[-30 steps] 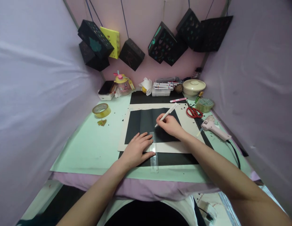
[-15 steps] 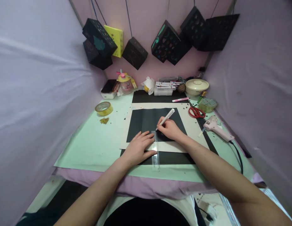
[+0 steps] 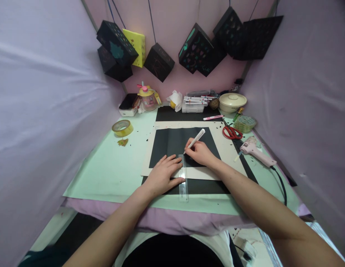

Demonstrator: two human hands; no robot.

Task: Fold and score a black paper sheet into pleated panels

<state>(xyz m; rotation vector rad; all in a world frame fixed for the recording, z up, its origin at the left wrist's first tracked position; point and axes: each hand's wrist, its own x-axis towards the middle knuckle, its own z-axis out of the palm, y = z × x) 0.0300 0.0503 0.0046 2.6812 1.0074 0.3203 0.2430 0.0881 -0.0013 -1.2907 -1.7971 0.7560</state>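
Observation:
A dark sheet of paper (image 3: 161, 144) lies on a larger white board (image 3: 230, 159) in the middle of the table. My left hand (image 3: 164, 174) rests flat with fingers spread, its fingertips and thumb pressing a clear ruler (image 3: 183, 193) that runs from the sheet toward the table's front edge. A white pen (image 3: 199, 135) is pinched in my right hand (image 3: 199, 151), tilted to the right. Its tip meets the dark sheet beside the ruler's far end.
Tape roll (image 3: 122, 128) sits at left. To the right lie red-handled scissors (image 3: 232, 132) and a corded pink glue gun (image 3: 257, 152). A pink pen (image 3: 213, 118), a lidded bowl (image 3: 233, 102) and a jar (image 3: 147, 99) stand farther back. Black boxes (image 3: 159, 62) hang above.
My right hand and the pen have shifted very slightly to the left at the ruler's end. The left hand and the ruler stay in place.

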